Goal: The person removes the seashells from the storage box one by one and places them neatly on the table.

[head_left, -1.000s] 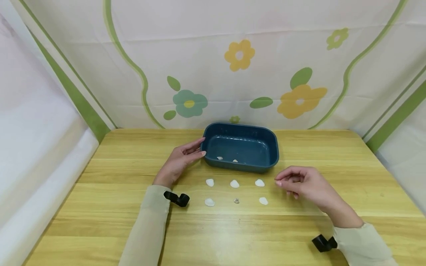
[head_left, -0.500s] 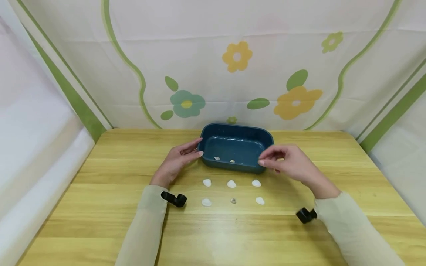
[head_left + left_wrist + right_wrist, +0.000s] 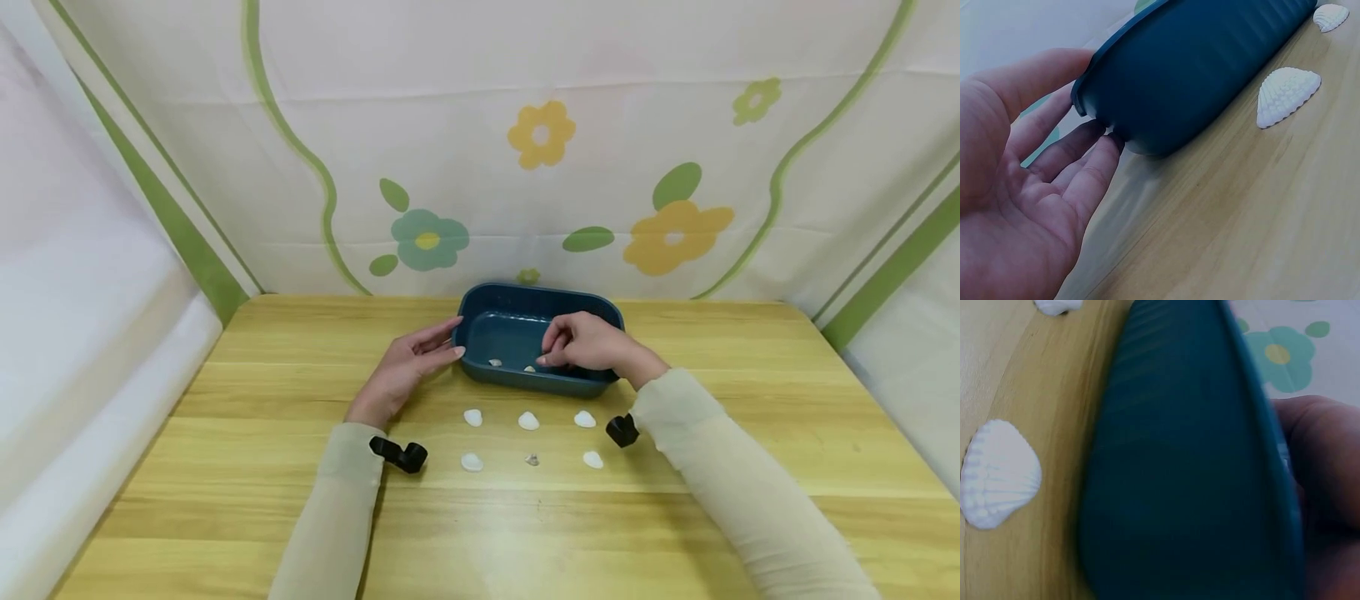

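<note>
A dark blue rectangular basin (image 3: 536, 382) stands at the back of the wooden table. My left hand (image 3: 401, 375) touches its left end; in the left wrist view the thumb lies at the rim and the fairly straight fingers meet the outer wall. My right hand (image 3: 588, 343) reaches over the right side into the basin, fingers bent, thumb and index tips slightly apart. Just left of those tips lies a small shell (image 3: 529, 369), and another small shell (image 3: 495, 362) sits further left inside. The basin wall hides the right fingertips in the right wrist view.
In front of the basin, several shells lie in two rows, among them a white ribbed shell (image 3: 1288, 95), another white shell (image 3: 1000, 475) and a small greyish shell (image 3: 532, 459). A flower-printed curtain (image 3: 480, 167) hangs behind the table (image 3: 262, 500).
My right hand has moved left from beside the shells, over the basin's right rim and down inside. The left hand stays at the basin's left end. The shells have not moved.
</note>
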Available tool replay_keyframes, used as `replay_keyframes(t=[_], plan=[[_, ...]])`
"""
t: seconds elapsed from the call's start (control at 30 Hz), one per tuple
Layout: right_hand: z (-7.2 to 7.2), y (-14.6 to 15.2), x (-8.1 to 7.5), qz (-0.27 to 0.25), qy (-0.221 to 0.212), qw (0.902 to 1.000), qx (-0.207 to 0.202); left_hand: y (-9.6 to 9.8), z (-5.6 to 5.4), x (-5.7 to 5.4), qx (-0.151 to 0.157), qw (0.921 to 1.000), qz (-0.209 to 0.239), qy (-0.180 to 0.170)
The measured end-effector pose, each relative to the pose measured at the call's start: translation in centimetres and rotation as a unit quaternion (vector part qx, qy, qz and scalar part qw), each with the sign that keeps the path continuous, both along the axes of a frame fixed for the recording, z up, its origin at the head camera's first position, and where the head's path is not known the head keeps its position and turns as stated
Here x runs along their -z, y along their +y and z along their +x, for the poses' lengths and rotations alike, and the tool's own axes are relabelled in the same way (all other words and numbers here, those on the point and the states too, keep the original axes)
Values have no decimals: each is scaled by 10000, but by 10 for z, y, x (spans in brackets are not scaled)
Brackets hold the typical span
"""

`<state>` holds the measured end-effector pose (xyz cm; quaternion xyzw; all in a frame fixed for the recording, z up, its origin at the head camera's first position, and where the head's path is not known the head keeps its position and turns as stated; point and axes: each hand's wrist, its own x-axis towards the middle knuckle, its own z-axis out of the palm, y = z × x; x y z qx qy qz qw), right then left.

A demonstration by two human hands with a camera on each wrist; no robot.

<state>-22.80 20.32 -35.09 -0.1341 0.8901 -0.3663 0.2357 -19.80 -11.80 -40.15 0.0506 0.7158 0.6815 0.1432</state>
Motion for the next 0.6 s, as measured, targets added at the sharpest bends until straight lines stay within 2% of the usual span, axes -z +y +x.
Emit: replay_keyframes(t=[0.27,0.6], plan=[[-5,-5,9,396,-69,9973,-611,-1,2,0,4,10000,-35,16],[-4,-8,12,599,185,9946,-832,0,0,0,-3,10000,-36,28]])
